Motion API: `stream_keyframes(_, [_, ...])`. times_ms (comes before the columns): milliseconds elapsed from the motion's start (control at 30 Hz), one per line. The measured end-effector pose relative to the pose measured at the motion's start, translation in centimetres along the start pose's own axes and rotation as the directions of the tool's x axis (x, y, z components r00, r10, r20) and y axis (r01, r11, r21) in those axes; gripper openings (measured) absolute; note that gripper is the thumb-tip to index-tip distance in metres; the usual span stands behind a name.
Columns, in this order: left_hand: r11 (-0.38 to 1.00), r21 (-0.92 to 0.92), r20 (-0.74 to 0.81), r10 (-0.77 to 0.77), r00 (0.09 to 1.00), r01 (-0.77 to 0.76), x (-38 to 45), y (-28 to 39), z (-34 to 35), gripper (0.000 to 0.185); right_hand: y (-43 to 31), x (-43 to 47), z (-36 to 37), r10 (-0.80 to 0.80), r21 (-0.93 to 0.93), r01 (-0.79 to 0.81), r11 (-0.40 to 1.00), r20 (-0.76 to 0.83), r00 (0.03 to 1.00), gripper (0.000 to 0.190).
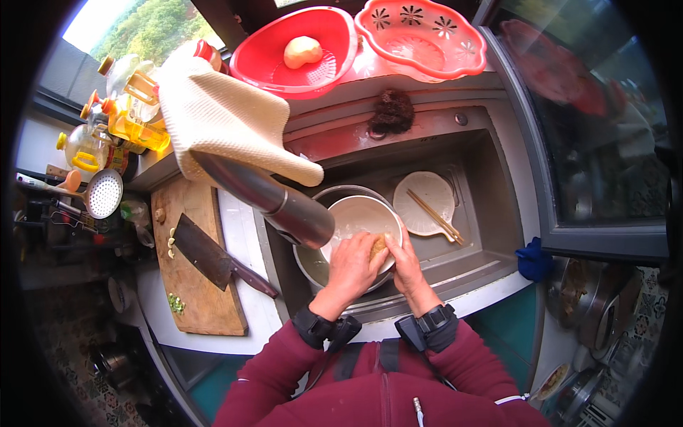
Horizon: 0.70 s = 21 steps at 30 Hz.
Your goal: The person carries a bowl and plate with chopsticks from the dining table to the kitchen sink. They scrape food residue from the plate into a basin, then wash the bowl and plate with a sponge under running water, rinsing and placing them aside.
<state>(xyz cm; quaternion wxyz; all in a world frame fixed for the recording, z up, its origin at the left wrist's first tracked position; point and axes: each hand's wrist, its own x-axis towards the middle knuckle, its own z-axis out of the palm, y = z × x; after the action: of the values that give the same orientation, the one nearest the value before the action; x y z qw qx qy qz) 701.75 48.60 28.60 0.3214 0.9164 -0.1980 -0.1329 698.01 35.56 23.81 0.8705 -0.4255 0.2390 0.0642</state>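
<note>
Over a metal basin (pixel 305 267) in the sink, a white bowl (pixel 363 213) is tilted towards me. My right hand (pixel 408 267) grips its right rim, with the thumb on the inner side. My left hand (pixel 352 267) reaches over the near rim and holds a tan, rough scrubber (pixel 378 246) against the inside of the bowl. Part of the scrubber is hidden under the fingers. Beside the bowl, a white plate with a short handle (pixel 421 221) lies on the sink floor, a pair of wooden chopsticks (pixel 435 216) across it.
The faucet (pixel 288 208), draped with a cream cloth (pixel 224 117), hangs close to the bowl's left side. A cleaver (pixel 205 253) lies on the wooden cutting board (pixel 187 299). Red plastic baskets (pixel 256 58) stand behind the sink. An open window sash (pixel 603 237) juts in at right.
</note>
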Motion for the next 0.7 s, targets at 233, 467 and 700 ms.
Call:
stream_keyframes(233, [0.947, -0.076, 0.061, 0.317, 0.947, -0.312, -1.3, -0.2, 2.5, 0.052, -0.6, 0.3, -1.6, -0.104, -0.098, 0.101, 0.99, -0.028, 0.994, 0.049])
stream_keyframes(467, [0.803, 0.394, 0.138, 0.428, 0.893, -0.446, -1.3, -2.8, 1.5, 0.037, -0.6, -0.5, -3.0, -0.109, -0.094, 0.107, 0.99, -0.024, 0.994, 0.049])
stream_keyframes(700, [0.994, -0.086, -0.111, 0.063, 0.992, -0.073, -2.4, 1.8, 8.9, 0.052, -0.1, 0.3, -3.3, -0.115, -0.064, 0.11, 0.992, -0.073, 0.991, 0.048])
